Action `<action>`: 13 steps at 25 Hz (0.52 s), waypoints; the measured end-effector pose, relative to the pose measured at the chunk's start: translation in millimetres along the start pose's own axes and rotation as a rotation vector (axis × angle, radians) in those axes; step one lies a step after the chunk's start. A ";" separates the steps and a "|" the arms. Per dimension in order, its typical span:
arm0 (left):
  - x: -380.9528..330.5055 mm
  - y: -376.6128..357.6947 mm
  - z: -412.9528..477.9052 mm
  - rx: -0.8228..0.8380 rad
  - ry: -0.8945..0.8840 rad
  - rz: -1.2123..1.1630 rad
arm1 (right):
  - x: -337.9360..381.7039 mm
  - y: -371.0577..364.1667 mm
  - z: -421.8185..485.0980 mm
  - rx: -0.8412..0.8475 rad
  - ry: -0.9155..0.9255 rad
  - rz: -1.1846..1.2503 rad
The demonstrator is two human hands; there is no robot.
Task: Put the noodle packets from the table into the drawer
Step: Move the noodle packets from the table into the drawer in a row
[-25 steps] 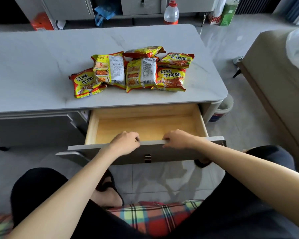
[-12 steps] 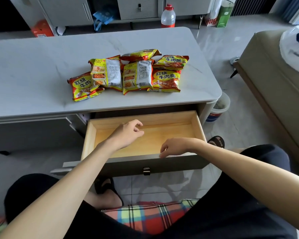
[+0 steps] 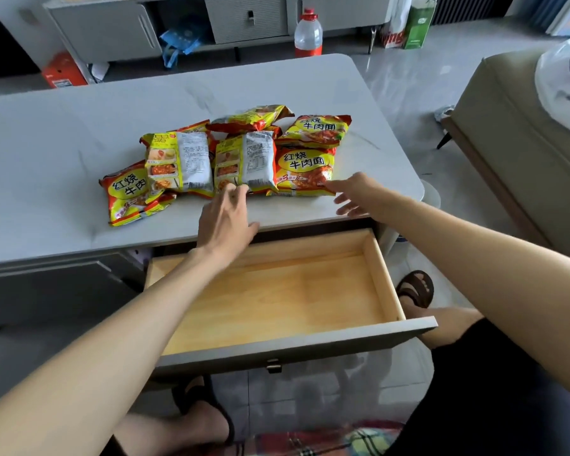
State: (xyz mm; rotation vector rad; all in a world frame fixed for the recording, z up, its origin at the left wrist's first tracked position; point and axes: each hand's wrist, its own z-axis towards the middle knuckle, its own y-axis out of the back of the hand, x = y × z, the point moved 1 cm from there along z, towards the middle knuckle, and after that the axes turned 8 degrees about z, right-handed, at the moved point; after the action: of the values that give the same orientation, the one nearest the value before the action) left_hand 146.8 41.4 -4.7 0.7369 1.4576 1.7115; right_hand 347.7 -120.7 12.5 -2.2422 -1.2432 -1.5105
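Both hands out over the table [image 3: 63, 143] edge, nothing gripped. Left hand [image 3: 226, 218] open, fingers loosely curled, fingertips [image 3: 236, 192] at the near edge of a back-side-up packet [image 3: 246, 161]; contact unclear. Right hand [image 3: 356, 194] open, fingers spread, index tip at the lower right corner of a face-up packet [image 3: 305, 169]. Noodle packets [image 3: 224, 153] piled on the tabletop just beyond both hands. Wooden drawer [image 3: 277, 291] pulled open below the wrists, holding no packets.

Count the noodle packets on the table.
6: far left, two showing their backs in the middle, front right, back right, back middle. More may hide underneath.
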 end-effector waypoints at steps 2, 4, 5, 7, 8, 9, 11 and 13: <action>-4.0 -4.1 25.3 -0.044 -0.031 0.091 | 0.9 -10.0 16.0 0.017 -0.023 -0.040; -8.0 -7.3 45.4 -0.082 -0.078 0.225 | -0.7 -17.6 31.9 -0.012 0.002 -0.032; -9.5 -8.3 52.4 -0.081 -0.094 0.301 | -2.4 -19.2 37.6 -0.031 0.022 -0.028; -12.8 -9.5 64.7 -0.054 -0.104 0.431 | -5.0 -18.6 45.2 -0.043 0.067 -0.047; -13.9 -10.3 67.2 -0.042 -0.106 0.462 | -6.4 -18.7 46.2 -0.030 0.096 -0.061; -14.8 -11.4 69.6 -0.032 -0.115 0.479 | -7.5 -18.9 46.6 -0.016 0.132 -0.084; -15.7 -10.5 73.7 -0.028 -0.149 0.500 | -6.6 -18.4 42.1 -0.012 0.218 -0.159; -15.0 -6.2 73.8 -0.041 -0.175 0.497 | -10.6 -15.9 30.6 0.003 0.264 -0.214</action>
State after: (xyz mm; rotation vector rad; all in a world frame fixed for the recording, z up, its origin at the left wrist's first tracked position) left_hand 216.5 69.6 3.4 1.2721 1.1764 1.9707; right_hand 356.1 -99.5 -15.6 -1.8773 -1.4337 -1.8071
